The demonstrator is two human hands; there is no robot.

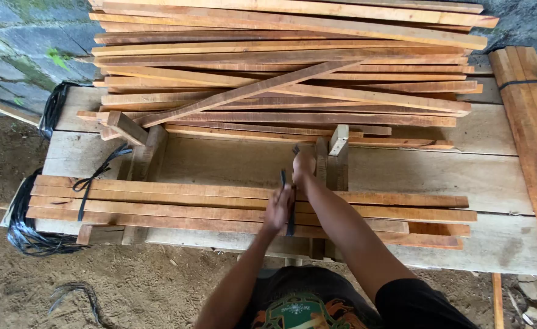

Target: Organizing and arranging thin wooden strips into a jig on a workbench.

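Two hands work at the middle of the bench [500, 183], seen from the head camera. My left hand [278, 208] is closed on a dark strap [291, 210] that runs over the bundle of slats [177, 204] at the near edge. My right hand [303, 166] reaches further, fingers curled; I cannot tell what it grips. I judge the strap thin, limp and a little slippery, best pinched near its ends; the slats look light but stiff. A loose pile [293, 67] lies behind.
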